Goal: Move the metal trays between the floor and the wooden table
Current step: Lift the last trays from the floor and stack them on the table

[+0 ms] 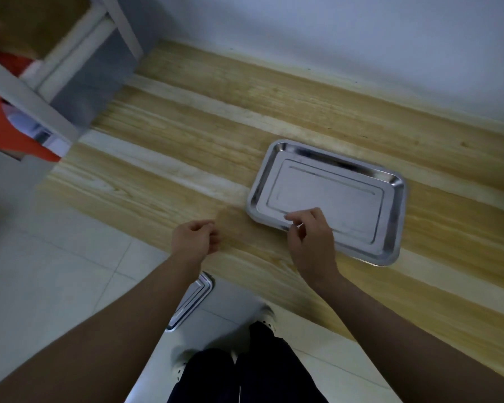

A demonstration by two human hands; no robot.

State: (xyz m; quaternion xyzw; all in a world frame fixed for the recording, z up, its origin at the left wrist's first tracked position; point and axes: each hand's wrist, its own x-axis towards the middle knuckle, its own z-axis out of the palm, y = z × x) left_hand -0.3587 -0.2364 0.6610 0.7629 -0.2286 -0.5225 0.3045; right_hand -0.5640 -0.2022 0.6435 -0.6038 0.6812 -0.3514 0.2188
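A rectangular metal tray (pixel 329 199) lies flat on the wooden table (pixel 204 135), near its front edge. My right hand (pixel 310 239) hovers over the tray's near rim with its fingers curled; whether it touches the rim I cannot tell. To the left of the tray, my left hand (pixel 194 237) is above the table's front edge, fingers loosely curled and empty. Below the table, stacked metal trays (pixel 191 301) lie on the tiled floor (pixel 64 271), partly hidden by my left forearm.
A white wall runs behind the table. A white metal frame (pixel 26 100) with orange material (pixel 0 126) stands at the left end of the table. My legs in dark trousers (pixel 245 370) and white shoes stand on the floor close to the table's edge.
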